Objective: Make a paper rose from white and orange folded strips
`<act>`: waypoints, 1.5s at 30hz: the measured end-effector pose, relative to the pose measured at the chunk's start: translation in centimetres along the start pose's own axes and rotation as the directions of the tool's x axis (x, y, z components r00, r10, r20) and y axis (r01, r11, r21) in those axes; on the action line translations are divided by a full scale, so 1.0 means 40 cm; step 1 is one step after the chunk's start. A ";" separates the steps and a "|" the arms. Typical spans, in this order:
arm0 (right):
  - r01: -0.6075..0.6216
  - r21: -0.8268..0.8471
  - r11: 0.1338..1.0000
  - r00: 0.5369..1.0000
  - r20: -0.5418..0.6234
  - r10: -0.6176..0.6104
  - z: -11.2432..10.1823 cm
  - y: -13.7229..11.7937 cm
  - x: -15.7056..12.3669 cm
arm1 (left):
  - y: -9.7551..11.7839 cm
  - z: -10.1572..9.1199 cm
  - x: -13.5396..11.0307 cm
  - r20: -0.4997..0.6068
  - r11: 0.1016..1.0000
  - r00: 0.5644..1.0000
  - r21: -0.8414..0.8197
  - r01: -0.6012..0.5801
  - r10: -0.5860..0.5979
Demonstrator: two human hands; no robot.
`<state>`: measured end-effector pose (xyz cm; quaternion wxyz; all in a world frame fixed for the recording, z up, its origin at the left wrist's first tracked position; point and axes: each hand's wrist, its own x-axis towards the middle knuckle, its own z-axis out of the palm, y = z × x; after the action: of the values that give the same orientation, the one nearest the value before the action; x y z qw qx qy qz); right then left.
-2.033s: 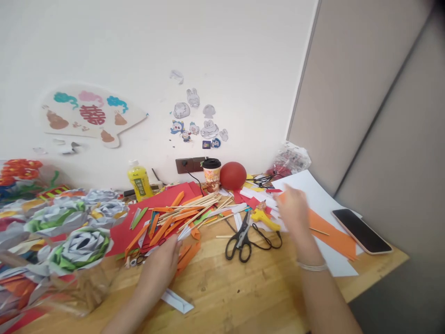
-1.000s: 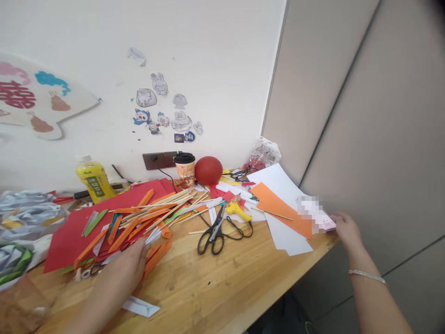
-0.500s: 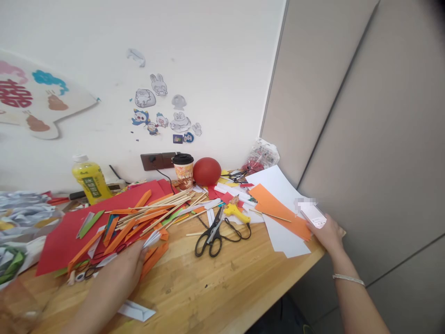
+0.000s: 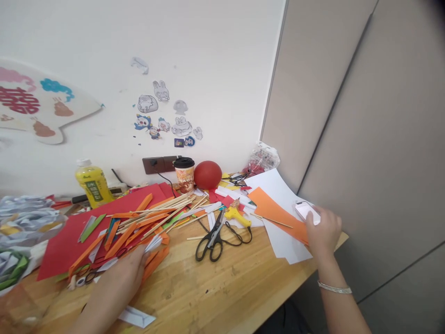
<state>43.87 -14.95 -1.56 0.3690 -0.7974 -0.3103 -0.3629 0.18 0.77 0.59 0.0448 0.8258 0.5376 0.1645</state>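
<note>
My left hand (image 4: 127, 271) is closed around a folded white paper piece (image 4: 153, 243), whose pleated end sticks out past the fingers. Beneath and beyond it lie folded orange paper strips (image 4: 120, 240) and a bundle of thin wooden sticks (image 4: 170, 207). At the right end of the table, my right hand (image 4: 324, 231) is on a phone (image 4: 307, 211) with a lit, pale screen; its fingers cover the near part. The phone is over a white sheet (image 4: 278, 185) and beside an orange sheet (image 4: 274, 212). Another folded white strip (image 4: 137, 317) lies near my left wrist.
Black-handled scissors (image 4: 211, 240) and a yellow glue gun (image 4: 238, 216) with its cord lie mid-table. Behind stand a yellow drink bottle (image 4: 93, 183), a lidded paper cup (image 4: 184, 175) and a red balloon (image 4: 207, 175). A grey panel (image 4: 375, 139) rises at the right.
My right hand has shifted left and turned over the phone, now covering its near part. My left hand still grips the folded white paper. The view has tilted slightly.
</note>
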 end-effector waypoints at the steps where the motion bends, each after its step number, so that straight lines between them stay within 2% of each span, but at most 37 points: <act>1: 0.038 0.078 0.996 0.999 -0.005 -0.037 -0.001 -0.032 -0.007 | -0.003 0.000 -0.004 0.033 0.999 0.999 0.050 -0.008 0.006; 4: 0.118 0.345 0.931 0.987 0.066 -0.149 0.000 -0.146 -0.042 | -0.010 0.007 -0.005 0.083 0.987 0.996 0.151 -0.049 0.036; 7: 0.225 0.596 0.771 0.901 0.173 -0.397 -0.011 -0.297 -0.084 | -0.017 0.024 -0.002 0.056 0.983 0.997 0.171 -0.063 0.055; 9: 0.299 0.718 0.629 0.783 0.192 -0.591 -0.023 -0.413 -0.111 | -0.020 0.039 -0.002 0.019 0.985 0.996 0.152 -0.087 0.085; 11: 0.390 0.801 0.455 0.583 0.167 -0.795 -0.028 -0.524 -0.142 | -0.021 0.049 -0.005 -0.008 0.986 0.991 0.103 -0.132 0.134; 14: 0.516 0.822 0.240 0.341 0.060 -0.938 -0.007 -0.647 -0.203 | -0.016 0.054 -0.012 0.032 0.968 0.967 0.011 -0.252 0.252; 15: 0.541 0.819 0.193 0.289 0.034 -0.957 0.006 -0.671 -0.227 | -0.014 0.054 -0.014 0.048 0.965 0.965 0.025 -0.260 0.259; 16: 0.556 0.811 0.183 0.276 0.028 -0.961 0.021 -0.685 -0.249 | -0.011 0.054 -0.017 0.057 0.962 0.962 0.049 -0.270 0.267; 17: 0.557 0.806 0.202 0.297 0.034 -0.954 0.035 -0.692 -0.268 | -0.007 0.053 -0.019 0.070 0.958 0.961 0.083 -0.274 0.268; 19: 0.559 0.809 0.181 0.291 0.013 -0.957 0.057 -0.687 -0.294 | 0.003 0.049 -0.025 0.109 0.952 0.955 0.111 -0.286 0.274; 22: 0.522 0.836 0.169 0.317 -0.006 -0.948 0.065 -0.665 -0.298 | 0.018 0.040 -0.032 0.119 0.963 0.957 0.028 -0.269 0.264; 26: 0.377 0.911 0.170 0.378 0.016 -0.926 0.054 -0.657 -0.287 | 0.022 0.032 -0.037 0.094 0.972 0.968 0.008 -0.236 0.234; 30: 0.217 0.953 0.212 0.412 0.108 -0.905 0.039 -0.666 -0.307 | 0.021 0.043 -0.042 0.111 0.966 0.960 -0.073 -0.249 0.256; 33: 0.088 0.972 0.218 0.474 0.151 -0.867 0.023 -0.672 -0.324 | 0.030 0.057 -0.053 0.102 0.961 0.969 -0.186 -0.203 0.224; 36: 0.018 0.979 0.204 0.483 0.171 -0.859 0.009 -0.673 -0.328 | 0.041 0.060 -0.063 0.097 0.950 0.971 -0.248 -0.189 0.218; 39: -0.010 0.975 0.220 0.464 0.200 -0.863 -0.001 -0.671 -0.326 | 0.046 0.055 -0.067 0.101 0.948 0.970 -0.256 -0.188 0.219; 42: 0.025 0.978 0.205 0.463 0.171 -0.870 -0.006 -0.666 -0.315 | 0.041 0.048 -0.061 0.086 0.961 0.974 -0.202 -0.189 0.210; 44: 0.077 0.974 0.211 0.485 0.148 -0.862 0.003 -0.663 -0.290 | 0.036 0.043 -0.054 0.069 0.974 0.979 -0.136 -0.179 0.190; 45: 0.110 0.964 0.241 0.507 0.154 -0.848 0.014 -0.663 -0.270 | 0.034 0.041 -0.050 0.057 0.980 0.983 -0.110 -0.167 0.174</act>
<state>17.96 -2.77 -0.91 0.4317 -0.3941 -0.8087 0.0657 1.14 -1.42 -1.05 0.0915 0.8704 0.4536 0.1683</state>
